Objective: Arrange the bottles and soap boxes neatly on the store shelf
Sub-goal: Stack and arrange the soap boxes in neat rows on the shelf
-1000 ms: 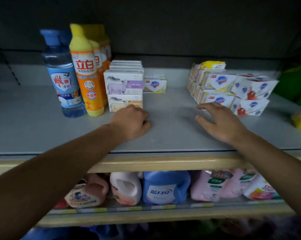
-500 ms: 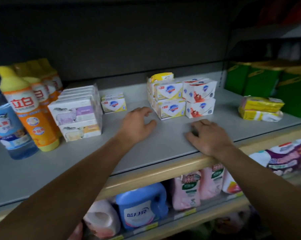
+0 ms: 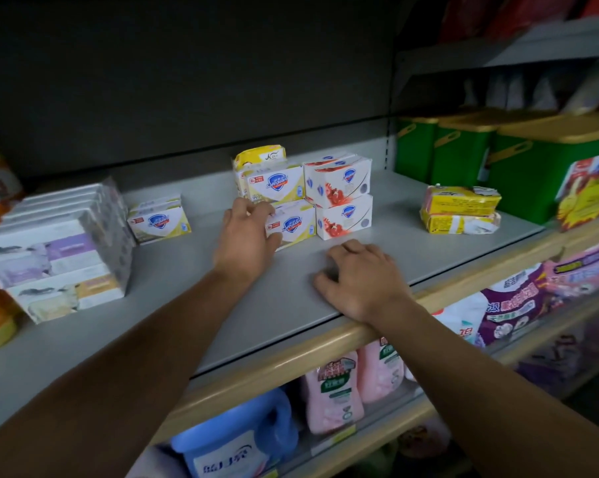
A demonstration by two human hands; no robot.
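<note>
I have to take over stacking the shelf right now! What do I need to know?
Left hand: touching the lower yellow Safeguard soap box, fingers on its left end.
Right hand: resting on the grey shelf, holding nothing.
Done: sheep-print soap boxes stacked at left; red Safeguard boxes stacked in two.
Left: one lone yellow Safeguard box sits apart, and the yellow wrapped bars lie loose at right.
</note>
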